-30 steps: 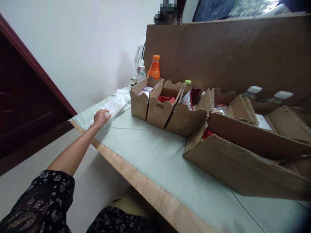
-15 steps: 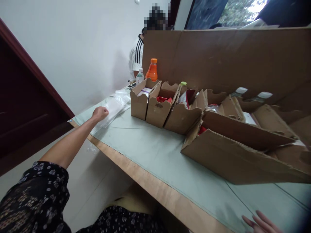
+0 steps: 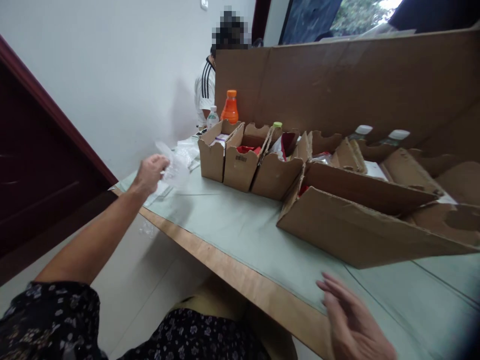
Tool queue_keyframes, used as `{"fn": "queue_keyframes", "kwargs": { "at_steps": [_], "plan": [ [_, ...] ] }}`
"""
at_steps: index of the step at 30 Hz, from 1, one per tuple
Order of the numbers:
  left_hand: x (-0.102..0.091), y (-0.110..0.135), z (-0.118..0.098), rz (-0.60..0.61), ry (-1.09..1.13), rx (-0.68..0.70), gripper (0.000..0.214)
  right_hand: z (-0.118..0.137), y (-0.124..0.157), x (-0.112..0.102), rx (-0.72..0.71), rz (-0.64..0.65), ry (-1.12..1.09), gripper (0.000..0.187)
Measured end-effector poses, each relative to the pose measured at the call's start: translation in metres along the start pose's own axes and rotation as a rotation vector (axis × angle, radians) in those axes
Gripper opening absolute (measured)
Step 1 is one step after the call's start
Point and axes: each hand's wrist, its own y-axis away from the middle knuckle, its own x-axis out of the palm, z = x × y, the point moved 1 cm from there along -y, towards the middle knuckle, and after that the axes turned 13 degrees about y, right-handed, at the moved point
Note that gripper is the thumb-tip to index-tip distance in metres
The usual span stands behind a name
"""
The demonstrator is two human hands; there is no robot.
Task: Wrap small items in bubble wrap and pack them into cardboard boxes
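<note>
My left hand [image 3: 150,173] is stretched out to the far left of the table and is closed on a clear plastic bag [image 3: 173,167], lifted a little off the pile of clear bags [image 3: 186,150] lying there. My right hand [image 3: 354,322] hovers near the table's front edge at the lower right, fingers spread and holding nothing. A row of open cardboard boxes [image 3: 240,160] with red and white packets stands past the bags.
A green-covered table [image 3: 240,230] with a wooden front edge. A larger cardboard box [image 3: 360,225] lies at the right. A tall cardboard sheet [image 3: 337,80] stands behind. An orange bottle [image 3: 230,107] and small bottles stand at the back. Another person in a white striped shirt [image 3: 204,92] sits beyond.
My left hand closed on a clear bag and lifted it off the pile toward me. My right hand came up into view at the lower right.
</note>
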Motion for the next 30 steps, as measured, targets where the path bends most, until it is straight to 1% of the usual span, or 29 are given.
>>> {"fn": "queue_keyframes", "kwargs": {
  "at_steps": [1, 2, 4, 5, 6, 7, 8, 10, 12, 14, 16, 18, 22, 25, 26, 27, 30],
  "plan": [
    [0.013, 0.023, 0.006, 0.078, 0.059, -0.035, 0.008, 0.021, -0.001, 0.010, -0.090, 0.065, -0.002, 0.022],
    [0.026, 0.049, 0.013, 0.162, 0.112, -0.078, 0.013, 0.041, -0.002, 0.022, -0.182, 0.110, -0.030, 0.028],
    [0.055, 0.102, 0.033, 0.317, 0.206, -0.179, 0.021, 0.072, -0.004, 0.045, -0.351, 0.202, -0.113, 0.046],
    [0.068, 0.128, 0.043, 0.391, 0.248, -0.233, 0.024, 0.082, -0.004, 0.056, -0.396, 0.259, -0.139, 0.058],
    [0.080, 0.153, 0.053, 0.454, 0.287, -0.284, 0.027, 0.087, -0.004, 0.066, -0.398, 0.310, -0.160, 0.065],
    [0.090, 0.175, 0.061, 0.508, 0.326, -0.333, 0.030, 0.087, -0.004, 0.072, -0.364, 0.325, -0.185, 0.064],
    [0.098, 0.194, 0.069, 0.553, 0.370, -0.375, 0.033, 0.083, -0.003, 0.076, -0.304, 0.332, -0.209, 0.058],
    [0.109, 0.221, 0.080, 0.639, 0.449, -0.427, 0.040, 0.071, 0.001, 0.073, -0.141, 0.326, -0.270, 0.042],
    [0.114, 0.238, 0.088, 0.721, 0.442, -0.402, 0.043, 0.060, 0.006, 0.064, 0.006, 0.358, -0.341, 0.037],
    [0.115, 0.247, 0.093, 0.760, 0.319, -0.283, 0.052, 0.052, 0.011, 0.054, 0.086, 0.417, -0.417, 0.042],
    [0.116, 0.254, 0.097, 0.737, 0.170, -0.128, 0.065, 0.049, 0.014, 0.048, 0.117, 0.463, -0.477, 0.047],
    [0.117, 0.260, 0.098, 0.716, 0.087, -0.012, 0.072, 0.047, 0.014, 0.045, 0.139, 0.497, -0.522, 0.050],
    [0.120, 0.270, 0.101, 0.723, 0.006, 0.076, 0.075, 0.046, 0.010, 0.037, 0.167, 0.589, -0.595, 0.049],
    [0.122, 0.276, 0.104, 0.691, -0.042, 0.125, 0.077, 0.045, 0.006, 0.032, 0.198, 0.642, -0.647, 0.044],
    [0.123, 0.277, 0.105, 0.687, -0.051, 0.133, 0.078, 0.045, 0.006, 0.032, 0.220, 0.624, -0.652, 0.039],
    [0.124, 0.279, 0.106, 0.692, -0.057, 0.133, 0.079, 0.044, 0.006, 0.033, 0.250, 0.579, -0.646, 0.032],
    [0.127, 0.283, 0.111, 0.723, -0.065, 0.107, 0.082, 0.041, 0.008, 0.039, 0.344, 0.371, -0.595, 0.017]
  ]
}}
